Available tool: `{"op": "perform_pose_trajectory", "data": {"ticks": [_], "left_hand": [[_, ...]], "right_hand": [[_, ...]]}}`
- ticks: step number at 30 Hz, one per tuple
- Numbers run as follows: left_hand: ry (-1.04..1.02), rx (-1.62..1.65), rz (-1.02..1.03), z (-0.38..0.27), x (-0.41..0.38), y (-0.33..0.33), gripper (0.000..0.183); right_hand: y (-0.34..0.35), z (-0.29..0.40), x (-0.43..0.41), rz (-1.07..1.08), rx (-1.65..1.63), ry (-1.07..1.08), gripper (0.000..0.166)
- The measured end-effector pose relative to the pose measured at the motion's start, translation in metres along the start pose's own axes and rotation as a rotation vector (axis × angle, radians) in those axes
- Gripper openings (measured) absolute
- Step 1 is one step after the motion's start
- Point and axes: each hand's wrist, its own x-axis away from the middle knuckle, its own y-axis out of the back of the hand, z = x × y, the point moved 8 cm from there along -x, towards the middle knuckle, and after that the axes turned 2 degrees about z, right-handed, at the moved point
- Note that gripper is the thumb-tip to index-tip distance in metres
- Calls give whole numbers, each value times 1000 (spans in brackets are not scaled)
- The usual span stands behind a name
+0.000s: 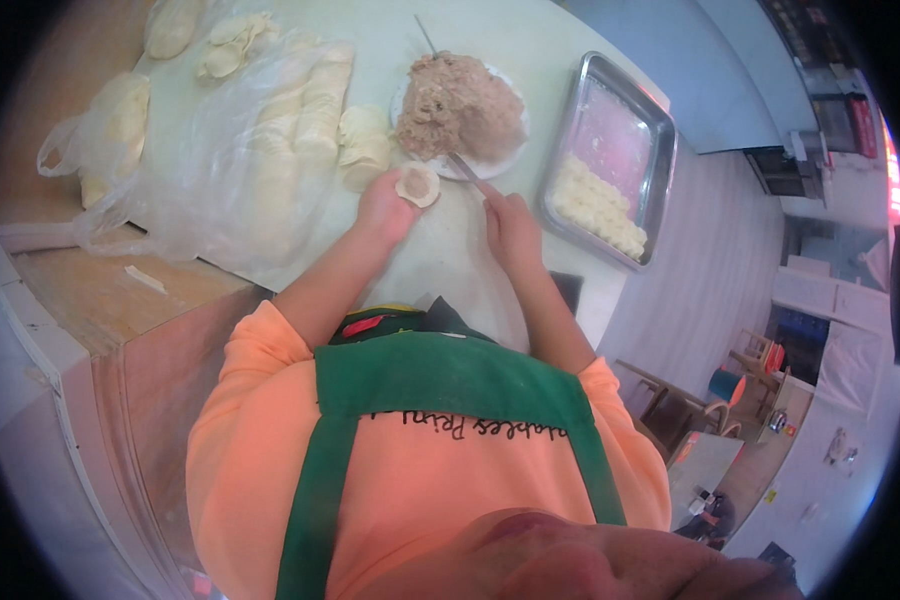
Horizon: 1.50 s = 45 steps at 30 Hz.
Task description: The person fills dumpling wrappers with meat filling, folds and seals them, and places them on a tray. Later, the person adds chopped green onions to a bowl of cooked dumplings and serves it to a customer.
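My left hand (385, 208) holds a round dough wrapper (429, 196) with a dab of ground-meat filling (415, 184) in its middle. In my right hand (514, 229) is a flat metal spreader (463, 168), its tip at the near rim of a white plate (487, 172). A large mound of ground-meat filling (450, 101) covers that plate, and a thin metal utensil (425, 36) sticks out of its far side. Just left of the plate lies an overlapping row of dough wrappers (365, 142).
Long stacks of wrappers lie under a clear plastic bag (217, 165) on the left. More wrappers (234, 45) and a bagged dough piece (124, 120) sit beyond. To the right, a metal tray (667, 161) holds rows of filled dumplings (596, 206). A person (712, 517) is far right.
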Motion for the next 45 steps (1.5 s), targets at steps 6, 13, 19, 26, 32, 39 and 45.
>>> {"op": "perform_pose_trajectory", "data": {"ticks": [6,13,19,26,32,39,45], "left_hand": [[15,-108,220,-1,27,-47,33],[2,-129,408,3,55,-85,29],[-11,-201,577,9,106,-119,26],[-455,-720,588,-4,147,-138,26],[-1057,-1064,675,-22,177,-163,25],[-1229,-1387,785,-12,188,-190,22],[-1286,-1440,821,-13,214,-204,25]], "right_hand": [[16,23,-17,-193,-163,225,38],[60,71,9,-310,-187,630,22],[103,83,3,-447,-237,478,15],[110,89,22,-297,-631,305,17],[117,98,43,-247,-1111,347,17],[118,91,49,-235,-1349,289,19],[129,99,56,-200,-1424,378,28]]}}
